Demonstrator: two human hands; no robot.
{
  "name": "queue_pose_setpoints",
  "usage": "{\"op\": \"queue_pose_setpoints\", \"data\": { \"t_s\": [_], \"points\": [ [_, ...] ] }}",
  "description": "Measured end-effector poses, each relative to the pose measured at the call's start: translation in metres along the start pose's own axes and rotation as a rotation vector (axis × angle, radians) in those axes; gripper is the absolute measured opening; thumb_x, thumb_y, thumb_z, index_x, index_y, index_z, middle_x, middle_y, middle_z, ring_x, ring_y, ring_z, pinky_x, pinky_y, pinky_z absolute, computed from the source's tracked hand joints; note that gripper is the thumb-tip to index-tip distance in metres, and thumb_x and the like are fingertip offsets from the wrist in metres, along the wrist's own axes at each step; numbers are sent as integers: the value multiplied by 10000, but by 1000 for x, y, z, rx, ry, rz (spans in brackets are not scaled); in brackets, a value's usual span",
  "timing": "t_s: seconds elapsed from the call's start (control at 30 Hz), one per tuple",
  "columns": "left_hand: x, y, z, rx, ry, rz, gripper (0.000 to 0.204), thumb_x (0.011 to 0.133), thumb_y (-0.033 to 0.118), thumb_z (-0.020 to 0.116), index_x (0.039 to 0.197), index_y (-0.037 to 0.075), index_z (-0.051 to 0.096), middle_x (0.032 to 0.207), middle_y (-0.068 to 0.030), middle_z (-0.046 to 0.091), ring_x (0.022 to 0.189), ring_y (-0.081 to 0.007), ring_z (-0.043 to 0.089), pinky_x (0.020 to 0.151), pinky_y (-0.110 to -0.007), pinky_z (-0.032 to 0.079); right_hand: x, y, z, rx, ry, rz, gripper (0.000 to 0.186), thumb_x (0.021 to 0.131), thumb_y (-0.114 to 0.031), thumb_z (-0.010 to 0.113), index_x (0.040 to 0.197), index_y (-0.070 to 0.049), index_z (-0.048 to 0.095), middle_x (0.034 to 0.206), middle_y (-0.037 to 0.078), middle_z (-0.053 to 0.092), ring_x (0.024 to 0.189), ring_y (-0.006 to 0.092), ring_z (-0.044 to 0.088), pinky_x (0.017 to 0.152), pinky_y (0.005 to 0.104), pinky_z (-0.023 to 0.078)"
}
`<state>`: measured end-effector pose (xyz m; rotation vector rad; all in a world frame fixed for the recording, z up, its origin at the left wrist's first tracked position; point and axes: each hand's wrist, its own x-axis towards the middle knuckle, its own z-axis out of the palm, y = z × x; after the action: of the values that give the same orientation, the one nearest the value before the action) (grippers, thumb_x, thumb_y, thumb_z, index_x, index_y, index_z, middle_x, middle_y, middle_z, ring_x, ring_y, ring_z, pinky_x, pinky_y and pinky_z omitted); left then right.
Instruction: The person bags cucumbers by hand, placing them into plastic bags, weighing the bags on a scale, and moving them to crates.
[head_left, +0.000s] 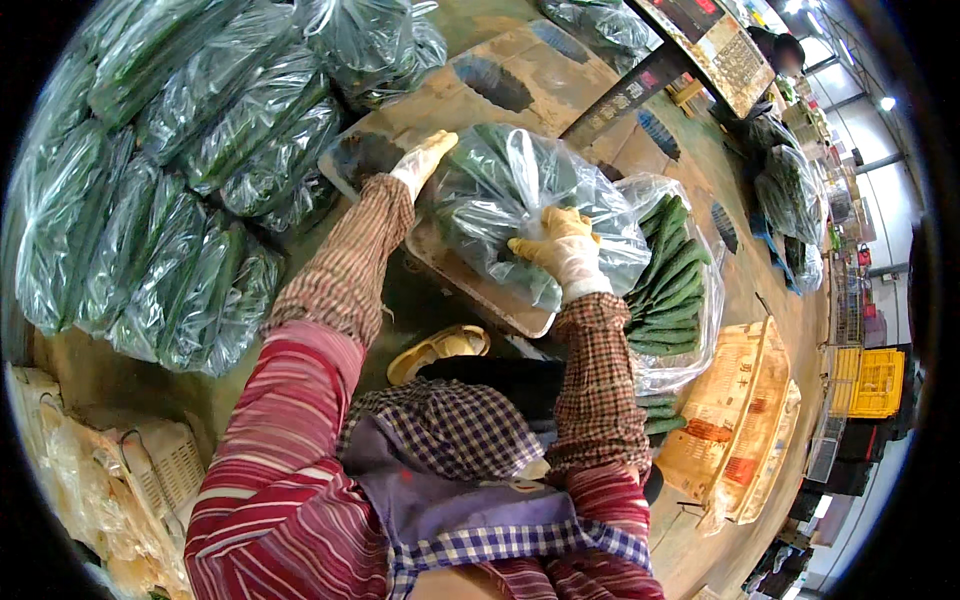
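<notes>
The clear bag of green vegetables (500, 200) lies under our right hand (562, 243), whose grip we cannot tell; our left hand (428, 160), unclenched, is by its left edge.

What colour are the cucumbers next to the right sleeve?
The cucumbers are dark green, best seen in the head view.

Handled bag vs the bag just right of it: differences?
The handled bag has film over its contents; the neighbouring bag gapes, its long green vegetables bare. The right hand is on the handled bag; no hand is on the neighbouring bag. Both are clear plastic with green contents.
</notes>
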<state>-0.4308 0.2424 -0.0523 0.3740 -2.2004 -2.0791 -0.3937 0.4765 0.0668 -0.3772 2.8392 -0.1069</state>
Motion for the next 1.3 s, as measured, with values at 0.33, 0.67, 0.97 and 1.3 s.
{"op": "queue_pose_setpoints", "data": {
  "t_s": [0.33, 0.67, 0.97, 1.3],
  "points": [
    [1, -37, 7, -399, -9, -122, 416, 851, 177, 551, 1244, 79, 461, 1174, -47, 509, 1086, -163, 453, 954, -298, 345, -3, 24, 29, 390, 443, -106, 408, 584, -339, 782, 805, -69, 571, 658, 158, 609, 623, 357, 583, 633, 407, 468],
    [-269, 11, -66, -885, 375, -496, 494, 852, 464, 495, 1117, 51, 544, 1097, -83, 573, 982, -221, 533, 815, -358, 456, -122, -56, 31, 431, 315, -943, 264, 557, -173, 744, 628, -123, 494, 544, 73, 504, 517, 290, 520, 545, 378, 402],
    [-462, -114, -164, -882, 842, -380, 553, 841, 453, 503, 1223, 53, 479, 1128, -95, 542, 1017, -231, 529, 867, -360, 447, -174, -209, 108, 184, -200, -1202, 166, 697, -246, 591, 786, -107, 573, 679, 149, 621, 682, 323, 611, 731, 405, 411],
    [-512, -296, -172, 801, 733, -789, 693, 699, 284, 693, 1270, 42, 385, 951, -105, 604, 813, -203, 589, 709, -282, 487, -123, -278, 205, 14, -401, -992, 520, 645, -400, 717, 1037, -83, 590, 1015, 122, 602, 990, 255, 555, 867, 367, 407]
  ]
}}
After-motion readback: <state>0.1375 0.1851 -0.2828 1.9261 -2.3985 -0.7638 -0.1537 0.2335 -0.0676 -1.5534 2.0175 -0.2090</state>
